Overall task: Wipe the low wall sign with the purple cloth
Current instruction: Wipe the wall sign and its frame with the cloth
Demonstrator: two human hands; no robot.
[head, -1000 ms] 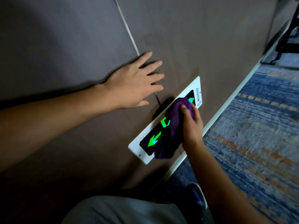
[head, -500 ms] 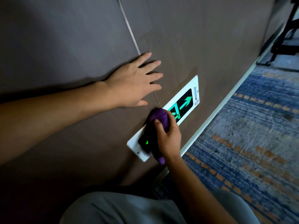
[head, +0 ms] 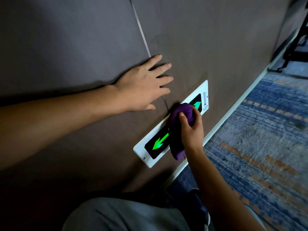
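A low wall sign (head: 150,145) with a white frame and a black face showing green arrows is set into the dark wall just above the floor. My right hand (head: 191,130) grips a bunched purple cloth (head: 181,114) and presses it against the middle of the sign, hiding the centre symbol. A green arrow shows on each side of the cloth. My left hand (head: 145,84) lies flat on the wall above and left of the sign, fingers spread, holding nothing.
A white skirting strip (head: 233,110) runs along the wall's base. Blue and orange patterned carpet (head: 260,147) covers the floor to the right. Dark furniture legs (head: 293,47) stand at the far upper right. My grey-trousered knee (head: 125,215) is at the bottom.
My right hand has slid the cloth back to the right along the sign, from its left part to the middle, uncovering the left arrow. My left hand has stayed put on the wall.
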